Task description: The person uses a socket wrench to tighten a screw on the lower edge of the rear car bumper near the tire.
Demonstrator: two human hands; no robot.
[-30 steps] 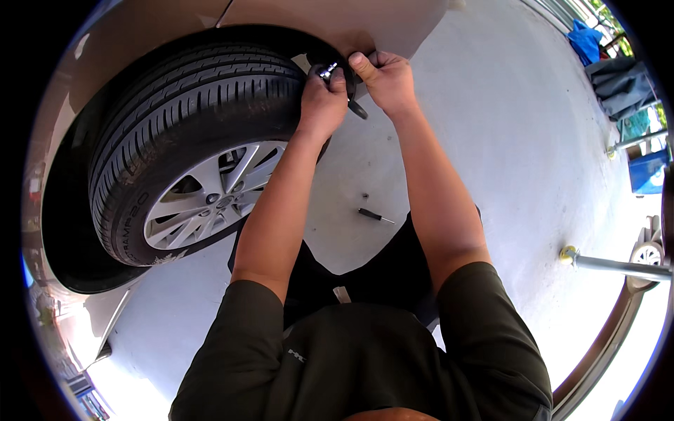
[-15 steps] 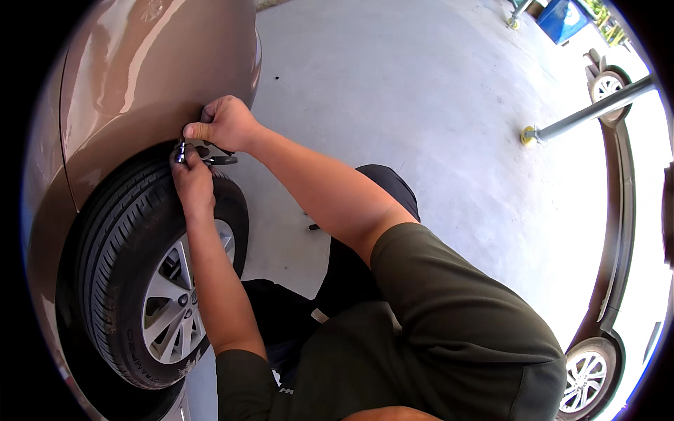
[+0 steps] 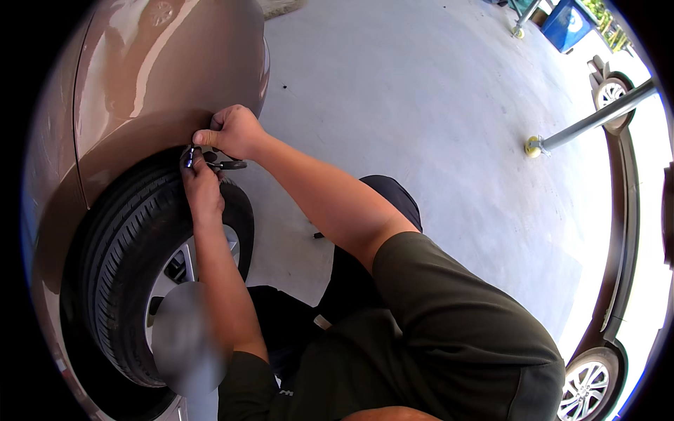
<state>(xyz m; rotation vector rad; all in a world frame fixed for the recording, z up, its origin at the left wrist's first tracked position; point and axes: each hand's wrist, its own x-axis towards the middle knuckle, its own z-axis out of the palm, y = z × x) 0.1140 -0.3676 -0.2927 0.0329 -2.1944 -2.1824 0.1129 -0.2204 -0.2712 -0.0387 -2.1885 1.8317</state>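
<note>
My left hand (image 3: 203, 191) is closed around a small chrome tool (image 3: 190, 156), a ratchet wrench by its look, just above the tire (image 3: 130, 266) of a brown car. A dark handle-like bar (image 3: 232, 165) sticks out to the right beside the fingers. Right above, my right hand (image 3: 236, 132) is curled against the fender (image 3: 147, 133), thumb pressed to the bent fingers at the tool's upper end. What lies within that pinch is hidden. Below the left forearm, a blurred grey patch covers part of the silver wheel rim (image 3: 175, 270).
A small dark object (image 3: 319, 236) lies on the grey floor (image 3: 435, 105) next to my knee. To the right, a metal post (image 3: 597, 116) ends in a yellow wheel. Beyond it stands another car (image 3: 618, 231); a blue bin (image 3: 567, 25) is at the far right.
The whole view has shifted slightly, so the car and both hands appear a little lower and farther right. A grey blur now covers part of the wheel. The hands keep their grip.
</note>
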